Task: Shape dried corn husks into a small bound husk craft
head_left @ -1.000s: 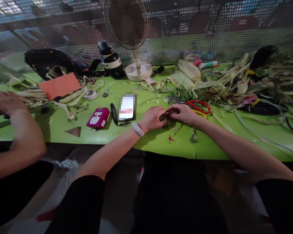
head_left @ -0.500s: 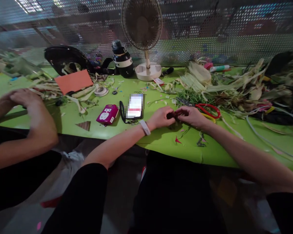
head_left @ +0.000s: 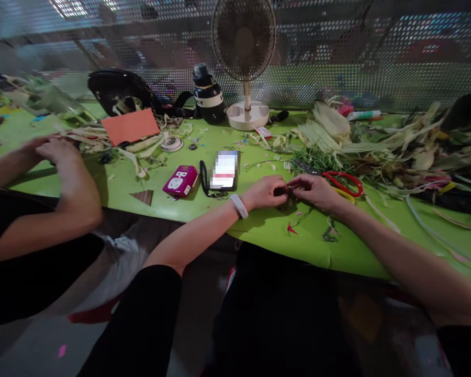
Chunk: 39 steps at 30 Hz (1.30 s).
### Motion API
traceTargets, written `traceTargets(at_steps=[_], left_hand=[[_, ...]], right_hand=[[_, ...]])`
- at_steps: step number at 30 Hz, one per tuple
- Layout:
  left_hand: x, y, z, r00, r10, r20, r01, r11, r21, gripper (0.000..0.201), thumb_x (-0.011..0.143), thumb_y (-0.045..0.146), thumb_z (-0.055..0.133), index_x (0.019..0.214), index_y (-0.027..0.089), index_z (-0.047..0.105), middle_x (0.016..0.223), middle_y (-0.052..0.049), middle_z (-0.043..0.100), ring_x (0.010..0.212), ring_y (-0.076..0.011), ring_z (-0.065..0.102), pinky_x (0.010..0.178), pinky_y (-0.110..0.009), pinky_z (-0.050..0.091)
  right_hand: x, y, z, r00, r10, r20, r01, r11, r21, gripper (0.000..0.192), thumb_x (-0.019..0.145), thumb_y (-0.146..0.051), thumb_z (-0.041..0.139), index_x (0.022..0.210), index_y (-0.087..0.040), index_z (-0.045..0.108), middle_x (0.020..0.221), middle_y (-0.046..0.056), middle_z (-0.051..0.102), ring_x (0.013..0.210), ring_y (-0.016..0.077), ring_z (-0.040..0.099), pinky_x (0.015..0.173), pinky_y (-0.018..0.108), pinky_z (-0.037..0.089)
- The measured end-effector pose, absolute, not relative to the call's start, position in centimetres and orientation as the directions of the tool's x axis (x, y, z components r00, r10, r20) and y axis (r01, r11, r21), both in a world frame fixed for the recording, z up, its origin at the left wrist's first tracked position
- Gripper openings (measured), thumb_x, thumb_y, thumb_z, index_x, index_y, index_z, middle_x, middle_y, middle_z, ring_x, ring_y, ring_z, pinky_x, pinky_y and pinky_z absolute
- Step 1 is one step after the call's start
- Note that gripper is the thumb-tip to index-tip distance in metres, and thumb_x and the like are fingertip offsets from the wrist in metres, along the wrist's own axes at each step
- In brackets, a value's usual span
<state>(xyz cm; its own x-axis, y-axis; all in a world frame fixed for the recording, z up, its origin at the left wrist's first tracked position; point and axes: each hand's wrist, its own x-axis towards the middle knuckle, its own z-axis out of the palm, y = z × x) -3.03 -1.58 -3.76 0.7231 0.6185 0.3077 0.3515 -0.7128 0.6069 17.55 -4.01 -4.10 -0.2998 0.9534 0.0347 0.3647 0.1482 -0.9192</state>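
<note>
My left hand [head_left: 270,192], with a pale band on its wrist, is curled with thumb and fingers meeting. Facing it, my right hand [head_left: 312,189] pinches at the same spot, fingertips almost touching the left ones. Something small and dark sits between them, too small to make out. Just behind my right hand lie red-handled scissors [head_left: 343,182], their blades toward a heap of green shreds [head_left: 314,159]. A small red scrap [head_left: 291,229] and a grey-green tangle [head_left: 330,233] rest on the green table [head_left: 275,243] in front of my hands. Left of them lies a lit phone [head_left: 224,172].
Dry corn husks [head_left: 380,141] pile up on the right. A fan [head_left: 248,115], a black bottle [head_left: 209,97] and a black bag [head_left: 120,89] stand at the back. A magenta box [head_left: 180,181] lies beside the phone. At left, another person's hands [head_left: 60,149] rest near husks.
The whole view has shifted, so things sit slightly farther right. My hands stay together at the same place on the table, with only small finger movement.
</note>
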Motion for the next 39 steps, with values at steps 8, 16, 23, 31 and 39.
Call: traceTargets(at_steps=[8,16,23,31,39], left_hand=[[-3.5,-1.4,-3.0,0.697,0.682,0.220,0.341,-0.586,0.736,0.012,0.080,0.021,0.060,0.084,0.014,0.070,0.080,-0.004,0.066,0.074,-0.0128,0.060,0.071,-0.026,0.047],[-3.7,-1.5,-2.9,0.711,0.677,0.188,0.322,-0.552,0.769,0.020,0.077,0.033,0.071,0.082,0.013,0.069,0.079,-0.003,0.065,0.073,-0.0129,0.059,0.068,-0.026,0.047],[-3.5,-1.5,-3.3,0.695,0.668,0.266,0.331,-0.626,0.706,0.007,0.078,0.020,0.067,0.081,0.014,0.067,0.079,-0.003,0.062,0.073,-0.0124,0.057,0.070,-0.027,0.046],[-3.3,-2.0,-3.1,0.674,0.683,0.281,0.366,-0.640,0.676,0.007,0.074,0.018,0.067,0.079,0.015,0.063,0.076,-0.001,0.061,0.071,-0.0122,0.056,0.066,-0.025,0.045],[-3.2,-3.0,-2.8,0.655,0.712,0.253,0.372,-0.595,0.713,0.018,0.075,0.017,0.063,0.091,0.017,0.056,0.076,0.000,0.065,0.066,-0.0112,0.058,0.064,-0.024,0.044]], right_hand=[[17.3,-4.2,-3.8,-0.288,0.957,0.035,0.351,0.139,-0.926,0.025,0.069,-0.030,0.070,0.090,-0.016,0.069,0.082,0.004,0.070,0.067,0.0128,0.059,0.062,0.028,0.049],[17.3,-4.1,-3.7,-0.294,0.955,0.029,0.345,0.134,-0.929,0.022,0.069,-0.022,0.069,0.090,-0.016,0.069,0.080,0.002,0.071,0.061,0.0102,0.058,0.059,0.025,0.049],[17.3,-4.1,-3.8,-0.306,0.950,0.059,0.367,0.175,-0.914,0.023,0.071,-0.022,0.065,0.092,-0.015,0.070,0.080,0.002,0.071,0.062,0.0103,0.057,0.060,0.026,0.047],[17.2,-4.2,-3.6,-0.315,0.948,0.042,0.356,0.158,-0.921,0.024,0.069,-0.021,0.065,0.092,-0.016,0.070,0.081,0.002,0.072,0.062,0.0114,0.059,0.062,0.027,0.049],[17.4,-4.0,-3.9,-0.313,0.948,0.054,0.337,0.164,-0.927,0.028,0.067,-0.020,0.064,0.094,-0.016,0.072,0.087,0.003,0.074,0.070,0.0128,0.063,0.067,0.027,0.050]])
